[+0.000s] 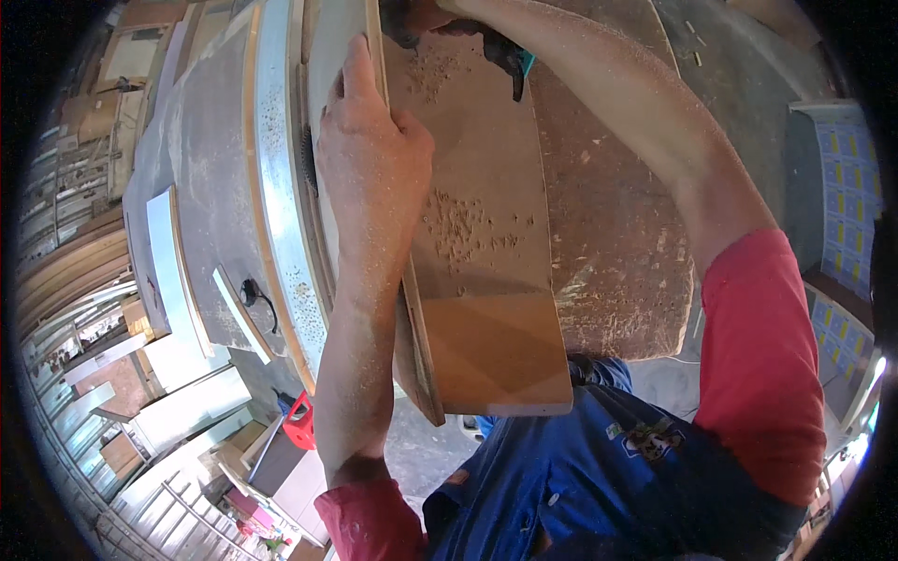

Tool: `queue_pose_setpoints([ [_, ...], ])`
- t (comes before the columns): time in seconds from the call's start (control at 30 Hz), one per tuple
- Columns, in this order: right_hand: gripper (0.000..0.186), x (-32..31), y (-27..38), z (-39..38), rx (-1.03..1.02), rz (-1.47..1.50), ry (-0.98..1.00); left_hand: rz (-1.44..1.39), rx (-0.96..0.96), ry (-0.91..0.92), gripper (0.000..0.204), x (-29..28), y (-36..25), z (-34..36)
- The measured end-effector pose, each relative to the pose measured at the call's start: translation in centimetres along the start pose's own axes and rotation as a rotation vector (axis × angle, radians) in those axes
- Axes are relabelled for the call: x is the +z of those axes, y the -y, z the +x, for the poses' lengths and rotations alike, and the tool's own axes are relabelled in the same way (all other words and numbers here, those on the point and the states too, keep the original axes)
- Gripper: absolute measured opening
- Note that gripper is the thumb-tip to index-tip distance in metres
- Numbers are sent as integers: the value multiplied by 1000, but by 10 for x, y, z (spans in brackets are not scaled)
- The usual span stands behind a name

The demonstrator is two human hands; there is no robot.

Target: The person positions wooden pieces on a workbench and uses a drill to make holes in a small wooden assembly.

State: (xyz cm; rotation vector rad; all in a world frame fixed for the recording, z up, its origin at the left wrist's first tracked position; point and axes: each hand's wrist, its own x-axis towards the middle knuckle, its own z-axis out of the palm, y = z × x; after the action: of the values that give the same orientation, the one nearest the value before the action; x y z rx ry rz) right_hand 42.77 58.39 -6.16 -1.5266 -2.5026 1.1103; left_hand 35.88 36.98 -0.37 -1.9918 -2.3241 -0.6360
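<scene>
— Where are your hands?

— Left hand point(374, 159) clasped over the long pale board point(344, 28), thumb toward the brown board point(496, 351). Right hand point(432, 13) up at the top of the view, beside a dark tool point(517, 67) with a bit of teal. Mostly cut off; cannot tell whether I grip it.

— And the pale board?

— Left of the brown board, running lengthwise; its near end points toward my blue apron point(561, 467).

— What worries you?

— A dark toothed edge point(308, 154) just left of my left hand, between the pale board and the metal strip point(276, 122). Looks like a blade to me; cannot tell whether it turns. If it does, a slip leftward could put my fingers on it.

— What would cause a slip?

— Sawdust point(468, 224), likely. Loose crumbs on the brown board, specks on my forearm. Dusty skin may grip poorly, and grit under a board could make it skate or sit crooked.

— Anything else?

— Reach. My right arm stretches far forward, so a sudden jerk up there might pull me off balance. No glove on my left hand, either.
</scene>
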Motion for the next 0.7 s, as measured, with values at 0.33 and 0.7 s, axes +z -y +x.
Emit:
queue_pose_setpoints([
  [0.33, 24, 5, -4, 1, 3, -6, 25, -8, 46, -44, 60, 1, 1, -1],
  [0.7, 26, 0, -9, 5, 0, -14, 38, 17, 16, 0, 60, -3, -3, -2],
])
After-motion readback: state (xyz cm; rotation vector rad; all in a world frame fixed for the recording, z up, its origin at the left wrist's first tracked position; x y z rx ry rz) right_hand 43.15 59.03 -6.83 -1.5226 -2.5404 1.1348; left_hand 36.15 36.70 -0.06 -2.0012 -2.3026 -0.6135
